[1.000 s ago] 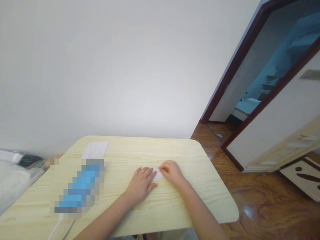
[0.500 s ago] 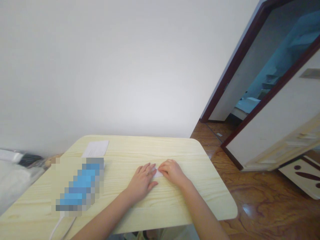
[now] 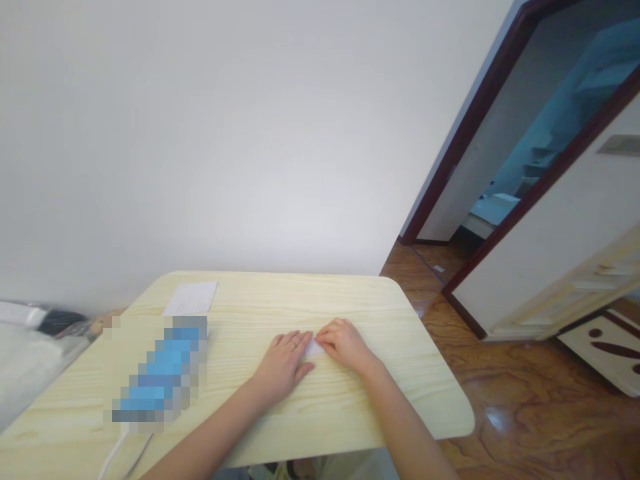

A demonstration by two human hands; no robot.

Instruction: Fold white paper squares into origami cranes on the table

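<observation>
Between my hands a small piece of white paper (image 3: 315, 347) lies on the pale wooden table (image 3: 280, 300), and only its middle part shows. My left hand (image 3: 285, 367) rests flat over the paper's left side, fingers stretched out and thumb apart. At the paper's right end, my right hand (image 3: 344, 343) has its thumb and fingers pinched together on the edge. Whether the paper is folded is too small to tell.
A white sheet (image 3: 191, 297) lies at the table's back left. In front of it is a pixelated blue device (image 3: 160, 373) with white cables (image 3: 114, 455) running to the near edge. A white wall (image 3: 250, 133) stands behind; a doorway (image 3: 480, 153) opens at right.
The fingers of my left hand have drawn closer together and shifted slightly on the paper. My right hand keeps its pinch in nearly the same place.
</observation>
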